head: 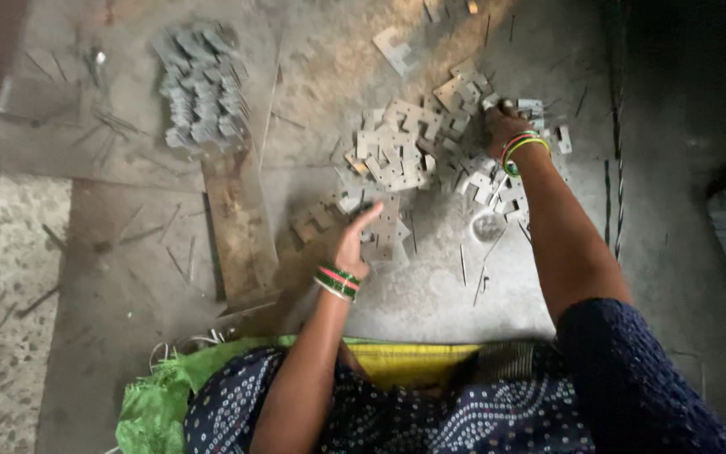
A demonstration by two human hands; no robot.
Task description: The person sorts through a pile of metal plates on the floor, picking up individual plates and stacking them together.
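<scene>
A loose heap of flat notched metal plates [405, 147] lies on the grey floor in front of me. My left hand [355, 240], with green and pink bangles at the wrist, rests on a small stack of plates [386, 231] near me and grips its edge. My right hand [502, 122], also wearing bangles, reaches into the far right side of the heap, fingers curled among the plates. What the right fingers hold is hidden by the hand.
A tidy bundle of stacked plates [202, 88] sits at the far left. A rusty flat bar [241, 227] lies beside my left hand. Thin metal rods [111, 126] are scattered about. A small round lid [487, 225] lies near my right forearm. Green cloth [157, 395] covers my lap.
</scene>
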